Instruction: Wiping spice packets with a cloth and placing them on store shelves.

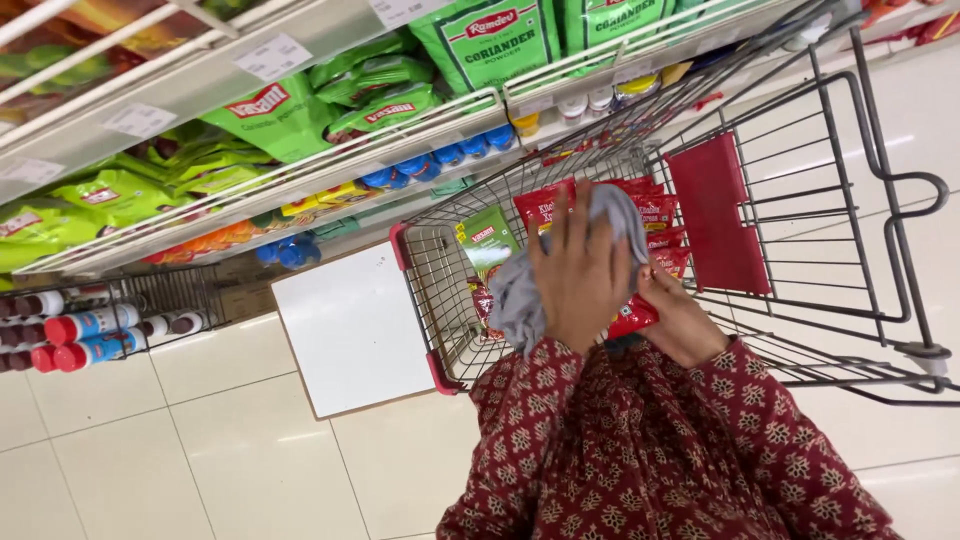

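Left hand [583, 270] presses a grey cloth [520, 300] with spread fingers over the wire cart [430, 270]; right hand [680, 320] pinches a red packet [632, 316] beside it. We judge both light, soft, best gripped mid-body.

Left hand [580, 275] w/ grey cloth [520, 300] hides most red packets [655, 215]; right hand's [685, 325] fingers unseen.

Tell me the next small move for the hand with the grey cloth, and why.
Probably draw the left hand and its grey cloth along the red packet that the right hand holds beneath. The cloth is already pressed flat against the packet, above the wire trolley, so a wiping stroke looks like the likely follow-on.
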